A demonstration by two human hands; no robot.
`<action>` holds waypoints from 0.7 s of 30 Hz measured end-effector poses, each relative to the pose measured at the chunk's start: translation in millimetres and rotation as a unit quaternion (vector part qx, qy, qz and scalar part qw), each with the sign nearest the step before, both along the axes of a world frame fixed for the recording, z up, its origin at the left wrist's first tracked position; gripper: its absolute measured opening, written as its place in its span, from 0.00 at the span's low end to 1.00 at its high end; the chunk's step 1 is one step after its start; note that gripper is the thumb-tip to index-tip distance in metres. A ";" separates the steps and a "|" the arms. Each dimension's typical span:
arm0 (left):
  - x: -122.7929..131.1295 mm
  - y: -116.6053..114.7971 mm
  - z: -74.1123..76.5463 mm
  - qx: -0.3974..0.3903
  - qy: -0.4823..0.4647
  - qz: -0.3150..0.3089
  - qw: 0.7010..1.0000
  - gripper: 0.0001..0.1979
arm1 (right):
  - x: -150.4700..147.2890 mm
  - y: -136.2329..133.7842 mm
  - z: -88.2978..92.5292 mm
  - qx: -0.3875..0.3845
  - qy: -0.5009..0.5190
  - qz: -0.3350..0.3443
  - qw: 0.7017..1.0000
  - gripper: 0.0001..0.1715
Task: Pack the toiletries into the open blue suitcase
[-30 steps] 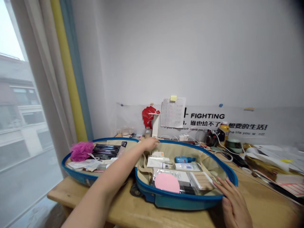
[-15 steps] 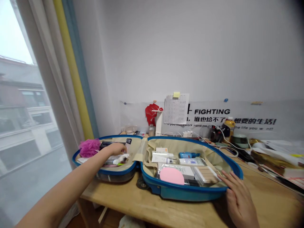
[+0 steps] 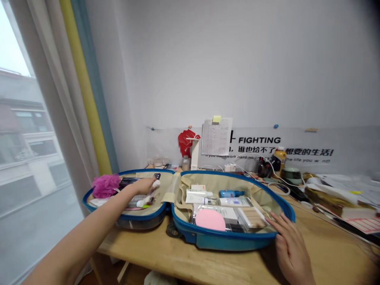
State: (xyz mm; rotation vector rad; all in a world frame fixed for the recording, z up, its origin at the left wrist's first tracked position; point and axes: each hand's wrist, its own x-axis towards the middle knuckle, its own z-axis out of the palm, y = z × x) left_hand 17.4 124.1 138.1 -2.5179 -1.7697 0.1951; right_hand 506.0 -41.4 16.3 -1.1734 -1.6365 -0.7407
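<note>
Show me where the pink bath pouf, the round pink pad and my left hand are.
pink bath pouf (image 3: 105,186): head view, on the middle of its ruffled mesh.
round pink pad (image 3: 210,220): head view, on the centre of its flat face.
left hand (image 3: 145,185): head view, on the back of the hand.

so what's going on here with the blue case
A person has a blue suitcase lying open on a wooden table. Their left hand reaches into the left half, near a pink bath pouf, fingers closed on a small white item too small to identify. Their right hand lies flat and open on the table by the case's right rim. The right half holds tubes, packets and a pink round pad.
</note>
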 end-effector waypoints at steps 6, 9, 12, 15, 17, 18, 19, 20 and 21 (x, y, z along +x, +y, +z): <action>63.1 -5.7 36.0 0.151 -0.182 -0.132 0.963 0.19 | 1.1 -0.6 -1.3 -0.001 -0.005 -0.001 1.000 0.20; 116.6 -8.0 36.4 0.091 -0.129 -0.203 0.966 0.20 | 0.8 -0.6 -1.4 0.000 -0.003 0.003 1.000 0.20; 159.2 -4.6 21.4 0.016 -0.054 -0.207 0.977 0.20 | 1.0 -0.2 -1.7 -0.001 -0.001 0.005 1.000 0.21; 181.0 1.7 5.0 -0.024 -0.019 -0.185 0.982 0.20 | 1.8 0.2 -2.7 -0.005 -0.001 0.004 1.000 0.20; 186.3 5.4 -2.2 -0.034 -0.012 -0.172 0.984 0.21 | 2.2 0.3 -3.2 -0.006 0.003 0.004 1.000 0.20; 187.4 6.8 -4.7 -0.038 -0.010 -0.166 0.985 0.21 | 2.3 0.3 -3.3 -0.008 0.004 0.003 1.000 0.20; 187.9 7.8 -6.8 -0.042 -0.009 -0.160 0.986 0.21 | 2.3 0.2 -3.2 -0.009 0.004 0.002 1.000 0.20; 188.1 8.3 -8.5 -0.046 -0.008 -0.156 0.987 0.21 | 2.2 0.1 -3.0 -0.011 0.001 0.000 1.000 0.20; 188.2 8.5 -10.1 -0.050 -0.009 -0.155 0.987 0.21 | 2.0 0.0 -2.6 -0.011 -0.003 -0.001 1.000 0.20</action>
